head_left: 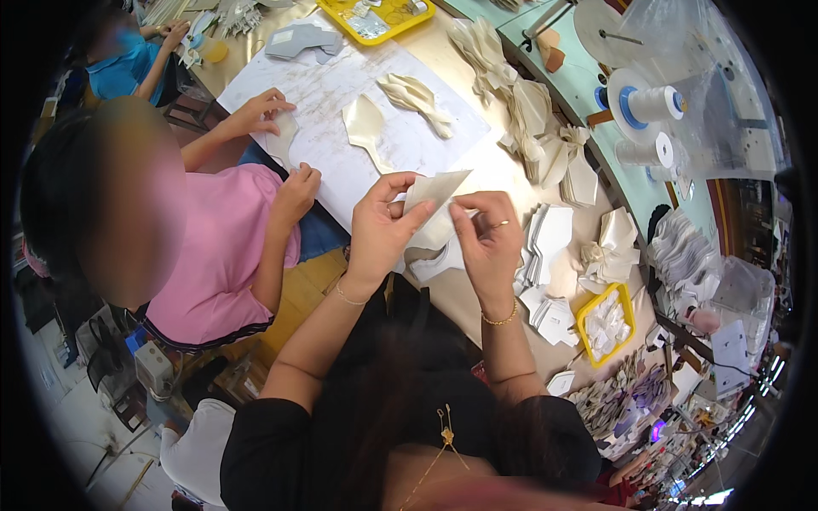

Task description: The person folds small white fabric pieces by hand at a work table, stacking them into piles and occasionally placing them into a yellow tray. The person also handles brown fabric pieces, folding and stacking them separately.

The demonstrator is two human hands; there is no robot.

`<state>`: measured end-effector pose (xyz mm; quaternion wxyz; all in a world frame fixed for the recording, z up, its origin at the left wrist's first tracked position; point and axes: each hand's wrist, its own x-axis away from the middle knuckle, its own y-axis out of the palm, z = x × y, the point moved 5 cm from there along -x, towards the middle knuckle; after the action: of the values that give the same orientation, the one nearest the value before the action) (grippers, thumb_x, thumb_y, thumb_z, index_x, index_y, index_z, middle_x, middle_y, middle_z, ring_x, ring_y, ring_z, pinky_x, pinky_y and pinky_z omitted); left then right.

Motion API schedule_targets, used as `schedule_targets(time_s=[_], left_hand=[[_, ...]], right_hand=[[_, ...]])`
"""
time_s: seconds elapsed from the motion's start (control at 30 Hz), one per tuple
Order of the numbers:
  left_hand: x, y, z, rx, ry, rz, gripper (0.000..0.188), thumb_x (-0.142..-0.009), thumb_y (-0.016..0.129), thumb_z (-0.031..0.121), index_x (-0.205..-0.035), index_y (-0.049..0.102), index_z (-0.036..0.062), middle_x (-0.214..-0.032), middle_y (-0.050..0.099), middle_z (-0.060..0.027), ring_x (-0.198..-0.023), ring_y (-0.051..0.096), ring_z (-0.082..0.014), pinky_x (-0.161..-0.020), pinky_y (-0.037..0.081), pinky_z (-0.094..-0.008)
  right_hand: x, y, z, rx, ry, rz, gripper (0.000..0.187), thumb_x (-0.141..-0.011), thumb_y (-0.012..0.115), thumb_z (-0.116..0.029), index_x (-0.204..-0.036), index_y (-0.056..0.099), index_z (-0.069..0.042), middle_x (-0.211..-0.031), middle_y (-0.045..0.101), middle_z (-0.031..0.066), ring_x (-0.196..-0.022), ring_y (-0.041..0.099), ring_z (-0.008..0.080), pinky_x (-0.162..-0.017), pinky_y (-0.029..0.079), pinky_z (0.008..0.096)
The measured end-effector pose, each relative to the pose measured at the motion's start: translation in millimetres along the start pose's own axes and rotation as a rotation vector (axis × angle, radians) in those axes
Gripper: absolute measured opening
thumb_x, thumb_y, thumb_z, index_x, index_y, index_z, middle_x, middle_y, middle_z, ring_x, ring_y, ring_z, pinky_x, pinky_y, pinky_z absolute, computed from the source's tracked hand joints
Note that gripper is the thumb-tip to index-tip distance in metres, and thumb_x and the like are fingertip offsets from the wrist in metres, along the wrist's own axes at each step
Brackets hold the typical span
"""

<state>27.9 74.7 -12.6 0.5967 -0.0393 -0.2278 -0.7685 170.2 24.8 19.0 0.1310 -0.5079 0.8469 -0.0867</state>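
A cream-coloured cut piece of sheet material (pixel 440 187) is held up in front of me, over the near edge of the table. My left hand (pixel 382 228) pinches it from the left between thumb and fingers. At its right edge, the thumb and fingertips of my right hand (pixel 489 243) are pressed together on the same piece. White and grey cut pieces (pixel 438 264) lie just below it on the table, partly covered by my hands. Farther off, a single cream piece with a narrow tail (pixel 365 124) rests beside a bundle of cream pieces (pixel 415 99).
At left, a co-worker in pink (pixel 221 238) handles a light grey piece on the white sheet (pixel 315 102). Stacked white pieces (pixel 545 243) and a yellow basket (pixel 620 298) of small white pieces stand at right. Thread spools (pixel 652 104) stand beyond them; a yellow tray (pixel 375 38) lies at the back.
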Motion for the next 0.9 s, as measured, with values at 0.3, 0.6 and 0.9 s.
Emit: schedule_targets(time_s=[0.3, 0.6, 0.9], left_hand=[[26, 17, -3, -0.468, 0.273, -0.035, 0.023, -0.088, 0.058, -0.002, -0.111, 0.061, -0.0014, -0.095, 0.068, -0.0052, -0.076, 0.06, -0.004, -0.062, 0.047, -0.0179], [46, 19, -16, -0.56, 0.296, -0.161, 0.023, -0.087, 0.058, -0.003, -0.11, 0.061, -0.0026, -0.103, 0.069, -0.0107, -0.088, 0.066, -0.0131, -0.073, 0.053, -0.0241], [53, 10, -45, -0.175, -0.214, -0.284, 0.023, -0.09, 0.061, 0.006, -0.111, 0.056, -0.0024, -0.087, 0.067, -0.0029, -0.078, 0.057, -0.0032, -0.066, 0.044, -0.0176]], right_hand=[[11, -2, -1, 0.08, 0.043, -0.066, 0.007, -0.079, 0.07, -0.003, -0.086, 0.068, -0.001, -0.077, 0.061, 0.0031, -0.054, 0.045, 0.0063, -0.048, 0.035, 0.0221], [27, -19, 17, 0.058, 0.235, -0.299, 0.008, -0.081, 0.069, -0.005, -0.083, 0.063, 0.001, -0.075, 0.056, -0.001, -0.054, 0.04, 0.0023, -0.05, 0.032, 0.0191], [47, -28, 38, -0.145, 0.46, -0.449, 0.01, -0.085, 0.066, -0.01, -0.083, 0.064, -0.001, -0.065, 0.056, -0.0036, -0.057, 0.042, 0.0028, -0.052, 0.032, 0.0186]])
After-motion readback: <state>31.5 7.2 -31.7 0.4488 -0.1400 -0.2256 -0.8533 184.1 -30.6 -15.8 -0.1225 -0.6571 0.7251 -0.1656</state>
